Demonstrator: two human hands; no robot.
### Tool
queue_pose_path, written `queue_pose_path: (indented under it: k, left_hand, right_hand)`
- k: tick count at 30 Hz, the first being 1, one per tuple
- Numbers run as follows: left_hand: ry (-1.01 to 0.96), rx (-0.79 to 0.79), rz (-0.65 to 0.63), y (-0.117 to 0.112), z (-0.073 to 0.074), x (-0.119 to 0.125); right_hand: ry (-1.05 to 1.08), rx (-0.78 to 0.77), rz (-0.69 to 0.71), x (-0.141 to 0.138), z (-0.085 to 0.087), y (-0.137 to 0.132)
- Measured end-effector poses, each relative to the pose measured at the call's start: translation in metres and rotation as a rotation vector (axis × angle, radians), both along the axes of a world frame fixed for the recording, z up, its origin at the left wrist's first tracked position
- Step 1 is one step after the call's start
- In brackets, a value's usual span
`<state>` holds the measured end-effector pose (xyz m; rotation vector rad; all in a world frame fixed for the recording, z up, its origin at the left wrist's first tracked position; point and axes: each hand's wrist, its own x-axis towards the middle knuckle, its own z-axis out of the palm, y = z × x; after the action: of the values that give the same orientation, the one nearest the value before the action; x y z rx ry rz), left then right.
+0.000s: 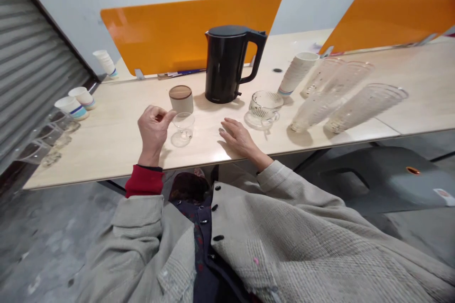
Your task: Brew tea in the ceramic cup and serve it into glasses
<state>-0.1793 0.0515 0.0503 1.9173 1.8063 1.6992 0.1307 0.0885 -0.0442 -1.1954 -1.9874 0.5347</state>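
My left hand is closed in a pinch, its thumb and fingertip at the left rim of a clear plastic cup; the other fingers curl in. The cup is upright near the table's front edge. Just behind it is a beige canister with a wooden top. My right hand lies open, palm down, over the table right of the cup, holding nothing. Beyond the fingers stands a black electric kettle, handle to the right. Nearest on the right is a patterned glass cup with a handle.
Stacked paper cups lean beside stacks of clear plastic cups on the right. At the left edge are paper cups, clear cups and another paper stack. Orange dividers stand behind; a grey stool is lower right.
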Motion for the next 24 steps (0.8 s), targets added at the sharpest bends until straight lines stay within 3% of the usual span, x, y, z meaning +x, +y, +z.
queue_pose_path:
  k: [5,8,11,13,16,19,21,24]
  left_hand:
    - [0.236,-0.040,-0.107,0.014,-0.006,0.013]
    - [0.331,-0.071,-0.103,0.016,-0.010,0.013]
    - [0.316,-0.036,-0.065,0.008,-0.010,0.012]
    - [0.287,0.017,-0.054,-0.005,-0.009,0.016]
    - [0.238,0.089,-0.063,-0.032,-0.012,0.034]
    - [0.216,0.146,-0.141,-0.057,-0.028,0.059]
    - [0.250,0.136,-0.198,-0.065,-0.043,0.073]
    - [0.296,0.086,-0.333,-0.064,-0.066,0.085]
  right_hand:
    - [0.024,-0.006,0.000,-0.002,-0.003,0.001]
    - [0.077,0.005,0.003,0.000,0.000,0.001]
    - [0.181,0.051,-0.021,0.009,0.014,0.008]
    - [0.260,0.097,-0.081,0.019,0.033,0.023]
    - [0.327,0.154,-0.243,0.035,0.071,0.064]
    - [0.319,0.132,-0.369,0.047,0.107,0.122]
    - [0.349,0.093,-0.445,0.050,0.123,0.162]
    - [0.418,0.059,-0.498,0.047,0.134,0.209]
